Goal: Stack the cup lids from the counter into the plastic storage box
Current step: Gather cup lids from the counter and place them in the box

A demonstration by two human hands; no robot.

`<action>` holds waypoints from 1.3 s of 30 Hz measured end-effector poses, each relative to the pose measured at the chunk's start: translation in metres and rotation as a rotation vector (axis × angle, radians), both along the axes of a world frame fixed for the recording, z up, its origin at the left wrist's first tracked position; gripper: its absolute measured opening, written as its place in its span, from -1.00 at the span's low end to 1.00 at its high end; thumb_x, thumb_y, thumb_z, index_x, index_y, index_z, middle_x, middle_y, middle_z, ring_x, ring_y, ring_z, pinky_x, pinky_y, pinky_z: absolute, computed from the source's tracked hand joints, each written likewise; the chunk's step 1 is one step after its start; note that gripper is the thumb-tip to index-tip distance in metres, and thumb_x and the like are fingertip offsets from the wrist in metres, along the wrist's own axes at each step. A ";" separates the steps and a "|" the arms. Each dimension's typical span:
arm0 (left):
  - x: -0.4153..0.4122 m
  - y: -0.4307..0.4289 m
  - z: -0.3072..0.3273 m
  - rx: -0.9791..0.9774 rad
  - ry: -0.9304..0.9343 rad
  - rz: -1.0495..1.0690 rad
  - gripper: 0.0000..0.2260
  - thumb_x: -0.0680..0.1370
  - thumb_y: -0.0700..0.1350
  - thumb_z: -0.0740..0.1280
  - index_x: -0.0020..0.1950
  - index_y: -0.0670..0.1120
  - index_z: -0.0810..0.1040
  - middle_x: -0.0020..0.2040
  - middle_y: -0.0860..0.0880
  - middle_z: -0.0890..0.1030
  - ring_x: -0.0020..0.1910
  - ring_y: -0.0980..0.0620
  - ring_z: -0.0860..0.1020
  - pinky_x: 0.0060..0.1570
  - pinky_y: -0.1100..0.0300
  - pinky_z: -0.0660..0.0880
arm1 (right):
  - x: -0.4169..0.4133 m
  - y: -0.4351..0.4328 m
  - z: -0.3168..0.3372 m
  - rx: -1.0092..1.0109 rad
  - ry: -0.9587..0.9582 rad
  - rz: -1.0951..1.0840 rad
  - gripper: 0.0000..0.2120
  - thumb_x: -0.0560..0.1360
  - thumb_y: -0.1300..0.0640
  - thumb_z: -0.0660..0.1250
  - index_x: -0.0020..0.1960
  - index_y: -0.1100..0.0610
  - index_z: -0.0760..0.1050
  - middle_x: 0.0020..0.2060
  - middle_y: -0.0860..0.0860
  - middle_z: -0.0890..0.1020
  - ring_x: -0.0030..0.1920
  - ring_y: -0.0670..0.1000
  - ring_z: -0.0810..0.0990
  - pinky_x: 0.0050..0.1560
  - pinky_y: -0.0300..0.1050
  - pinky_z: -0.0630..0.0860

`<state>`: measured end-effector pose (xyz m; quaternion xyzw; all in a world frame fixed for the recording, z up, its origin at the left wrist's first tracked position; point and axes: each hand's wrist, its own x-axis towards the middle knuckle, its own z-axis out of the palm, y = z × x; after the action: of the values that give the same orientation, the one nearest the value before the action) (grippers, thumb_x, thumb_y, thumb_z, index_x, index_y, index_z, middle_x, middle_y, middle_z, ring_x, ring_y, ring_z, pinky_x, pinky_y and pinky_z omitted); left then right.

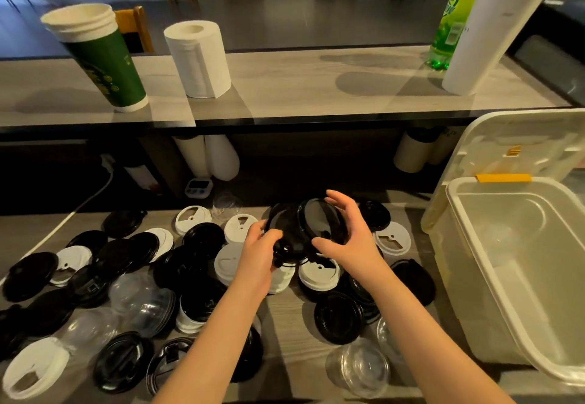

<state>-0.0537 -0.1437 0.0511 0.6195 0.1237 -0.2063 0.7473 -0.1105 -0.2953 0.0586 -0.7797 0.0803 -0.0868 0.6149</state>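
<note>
Black, white and clear cup lids [202, 242] lie scattered over the lower counter [285, 315]. Above the counter's middle I hold a small stack of black lids [304, 229] on edge between both hands. My left hand [259, 251] grips the stack's near left rim with curled fingers. My right hand [345, 232] curls round a black lid on the right side, thumb under and fingers over the top. The clear plastic storage box [493, 239] stands at the right with nothing visible inside.
The box's lid [519, 147] leans upright behind it. On the raised shelf stand a green cup stack [104, 64], a paper towel roll [199, 58], a green bottle [452, 20] and a white cup stack [493, 26]. A timer [198, 187] and a white cable [79, 210] lie at the back.
</note>
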 end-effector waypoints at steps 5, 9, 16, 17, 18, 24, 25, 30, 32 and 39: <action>-0.007 -0.005 0.006 -0.078 0.019 -0.030 -0.77 0.63 -0.12 0.11 0.19 -0.12 0.49 0.06 -0.14 0.60 0.01 -0.04 0.58 -0.17 0.14 0.52 | -0.004 0.012 -0.002 -0.106 0.027 0.043 -0.21 0.29 0.09 0.54 0.41 -0.08 0.24 0.30 -0.19 0.38 0.33 -0.18 0.34 0.31 -0.19 0.38; -0.014 -0.006 0.006 -0.104 0.007 -0.120 -0.63 0.65 0.03 0.03 0.28 -0.11 0.48 0.17 -0.12 0.60 0.15 -0.03 0.57 0.02 0.11 0.53 | -0.011 0.005 0.002 -0.182 0.028 0.090 -0.19 0.28 0.08 0.56 0.42 -0.06 0.25 0.29 -0.20 0.39 0.32 -0.21 0.35 0.26 -0.38 0.34; -0.023 -0.007 0.010 -0.134 -0.042 -0.237 -0.65 0.62 -0.01 0.10 0.29 -0.17 0.45 0.15 -0.14 0.60 0.13 -0.05 0.57 0.08 0.08 0.51 | -0.025 -0.002 0.004 -0.414 -0.089 0.160 -0.15 0.28 0.00 0.56 0.46 0.00 0.21 0.38 -0.15 0.33 0.40 -0.20 0.27 0.37 -0.32 0.27; -0.024 -0.007 0.011 -0.138 -0.055 -0.253 -0.70 0.61 -0.07 0.14 0.26 -0.17 0.46 0.09 -0.12 0.61 0.07 -0.03 0.58 0.01 0.09 0.52 | -0.027 -0.003 0.003 -0.418 -0.106 0.161 -0.15 0.28 0.02 0.56 0.46 0.01 0.21 0.39 -0.14 0.33 0.41 -0.20 0.26 0.38 -0.33 0.25; -0.024 -0.007 0.011 -0.142 -0.070 -0.275 -0.75 0.60 -0.12 0.16 0.22 -0.16 0.47 0.02 -0.09 0.63 0.01 0.01 0.60 -0.06 0.12 0.52 | -0.028 -0.004 0.002 -0.407 -0.115 0.159 -0.15 0.29 0.04 0.56 0.46 0.02 0.21 0.39 -0.14 0.33 0.41 -0.21 0.25 0.38 -0.35 0.23; -0.029 -0.014 0.008 -0.076 -0.109 -0.370 -0.82 0.57 -0.29 0.18 0.12 -0.15 0.50 -0.05 -0.10 0.60 -0.05 -0.01 0.59 -0.11 0.12 0.52 | -0.037 -0.025 -0.003 -0.457 -0.038 0.221 -0.15 0.31 0.05 0.54 0.48 -0.08 0.16 0.42 -0.19 0.27 0.44 -0.25 0.18 0.38 -0.40 0.16; -0.030 -0.017 0.007 -0.063 -0.104 -0.369 -0.81 0.56 -0.31 0.18 0.13 -0.16 0.49 -0.04 -0.11 0.59 -0.05 -0.02 0.58 -0.10 0.11 0.52 | -0.038 -0.027 -0.004 -0.478 -0.033 0.224 -0.13 0.31 0.06 0.54 0.47 -0.12 0.14 0.42 -0.21 0.25 0.44 -0.27 0.15 0.38 -0.44 0.13; -0.033 -0.033 -0.001 -0.084 -0.046 -0.341 -0.77 0.56 -0.32 0.21 0.19 -0.17 0.46 0.06 -0.13 0.59 0.05 -0.04 0.58 -0.07 0.11 0.51 | -0.043 -0.048 -0.006 -0.408 0.063 0.239 -0.14 0.34 0.16 0.52 0.46 -0.17 0.10 0.39 -0.26 0.22 0.40 -0.31 0.14 0.28 -0.57 0.08; -0.029 -0.035 -0.002 -0.063 -0.039 -0.296 -0.76 0.56 -0.32 0.20 0.21 -0.17 0.45 0.07 -0.12 0.59 0.06 -0.04 0.58 -0.07 0.14 0.52 | -0.047 -0.065 -0.009 -0.313 0.124 0.175 -0.21 0.40 0.19 0.46 0.47 -0.15 0.13 0.38 -0.20 0.28 0.39 -0.26 0.22 0.30 -0.47 0.17; -0.018 -0.035 -0.006 -0.030 -0.035 -0.176 -0.79 0.54 -0.36 0.20 0.12 -0.16 0.47 -0.02 -0.10 0.61 -0.02 -0.03 0.59 -0.05 0.14 0.52 | -0.065 -0.121 -0.047 -0.564 0.631 0.005 -0.41 0.42 0.10 0.43 0.40 0.11 0.33 0.28 0.10 0.48 0.27 0.10 0.46 0.18 -0.15 0.39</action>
<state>-0.0715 -0.1782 0.0454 0.6201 0.0526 -0.2623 0.7375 -0.1753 -0.4167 0.0113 -0.9060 0.2358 0.1393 0.3227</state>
